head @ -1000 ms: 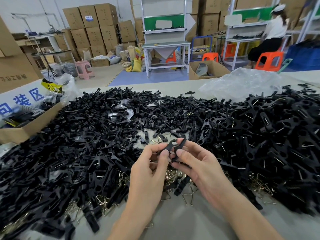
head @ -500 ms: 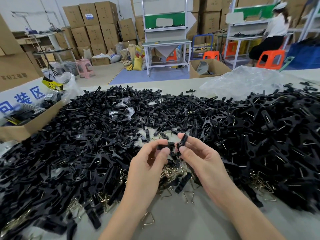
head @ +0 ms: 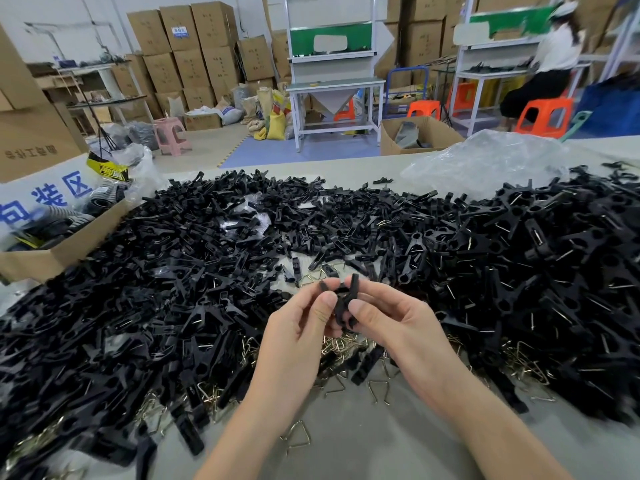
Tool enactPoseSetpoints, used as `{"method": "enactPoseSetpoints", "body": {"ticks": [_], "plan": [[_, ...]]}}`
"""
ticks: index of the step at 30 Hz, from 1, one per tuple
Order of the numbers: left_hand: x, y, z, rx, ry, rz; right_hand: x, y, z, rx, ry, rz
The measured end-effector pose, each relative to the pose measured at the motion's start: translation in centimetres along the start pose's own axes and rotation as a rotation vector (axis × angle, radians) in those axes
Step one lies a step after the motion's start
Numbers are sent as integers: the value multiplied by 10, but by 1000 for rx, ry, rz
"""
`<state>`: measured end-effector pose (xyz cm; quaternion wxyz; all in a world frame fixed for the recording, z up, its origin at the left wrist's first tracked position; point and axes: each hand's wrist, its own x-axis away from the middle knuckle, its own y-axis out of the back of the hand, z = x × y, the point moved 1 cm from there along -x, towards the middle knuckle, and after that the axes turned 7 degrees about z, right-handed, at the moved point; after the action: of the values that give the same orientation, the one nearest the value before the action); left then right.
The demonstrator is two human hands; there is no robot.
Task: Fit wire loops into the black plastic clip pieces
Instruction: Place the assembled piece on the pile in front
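A black plastic clip [head: 343,303] is held upright between both hands above the table. My left hand [head: 298,337] pinches its left side with thumb and fingertips. My right hand [head: 398,327] pinches its right side, thumb pressed against it. Whether a wire loop sits in the clip is hidden by the fingers. Loose metal wire loops [head: 341,346] lie on the table under my hands, with one triangular wire loop [head: 298,436] nearer me. Heaps of black clip pieces [head: 138,306] cover the table.
A heap of clips with wires showing [head: 540,265] fills the right side. A cardboard box [head: 62,251] stands at the left edge, a clear plastic bag [head: 485,164] at the back. A bare strip of grey table [head: 381,441] lies near me. A person [head: 550,64] sits far back.
My hands have drawn closer together and risen slightly. The clip pieces, held apart half a second ago, are now pressed together between my thumbs.
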<state>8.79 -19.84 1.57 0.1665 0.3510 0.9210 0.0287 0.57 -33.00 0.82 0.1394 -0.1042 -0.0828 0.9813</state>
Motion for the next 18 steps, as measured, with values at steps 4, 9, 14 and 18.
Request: {"method": "enactPoseSetpoints", "body": {"ticks": [4,9,14,18], "plan": [[0,-1,-1,-19,-2,10,0,-1,0,-15,-5,-2],[0,-1,-1,33,28,-27,-1,0,-2,9,7,0],[1,-6,-2,167,74,0,-1,5,-1,169,13,-13],[-1,-4,4,156,98,-46,0,4,-1,248,38,1]]}}
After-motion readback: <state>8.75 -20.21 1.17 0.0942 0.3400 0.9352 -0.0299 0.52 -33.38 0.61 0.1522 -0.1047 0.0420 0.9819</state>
